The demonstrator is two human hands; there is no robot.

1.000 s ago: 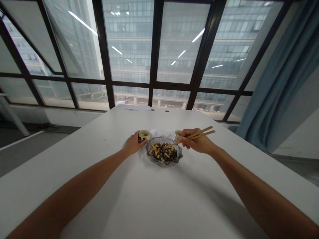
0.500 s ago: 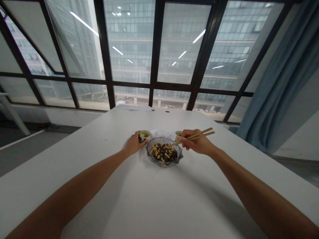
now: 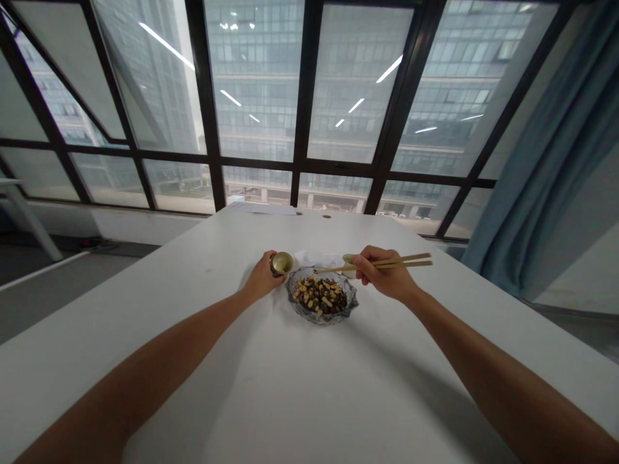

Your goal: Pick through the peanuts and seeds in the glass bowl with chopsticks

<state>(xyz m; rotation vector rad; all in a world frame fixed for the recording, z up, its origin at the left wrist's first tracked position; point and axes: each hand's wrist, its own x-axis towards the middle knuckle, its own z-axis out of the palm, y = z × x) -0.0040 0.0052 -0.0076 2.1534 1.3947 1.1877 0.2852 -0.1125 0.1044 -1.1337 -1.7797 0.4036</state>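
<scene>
White desk (image 3: 309,393) all along the bottom of the frame, and just below centre here's the glass bowl (image 3: 323,320), set between the two hands, probably so both can work over it! It's loaded with nuts (image 3: 320,296), pale pieces mixed with dark. Up at its left edge, the left hand (image 3: 261,277) is curled round a cup (image 3: 282,263), thumb and fingers closed on its sides. And look at that tilt: the mouth leans towards us, which likely gives a clear view into it. Over to the right of centre, the right hand (image 3: 384,274) is closed on the chopsticks (image 3: 411,258), gripped well back, presumably for reach with the palm clear of the bowl. Tips above the bowl's far rim, pointing left at the cup; a dark speck there, too small to call! Tucked behind that hand, a second cup (image 3: 347,258), partly hidden. Tissue (image 3: 314,259) between the cups, papers (image 3: 265,209) at the desk's far edge, windows (image 3: 355,84) across the top, curtain (image 3: 532,167) upper right.
</scene>
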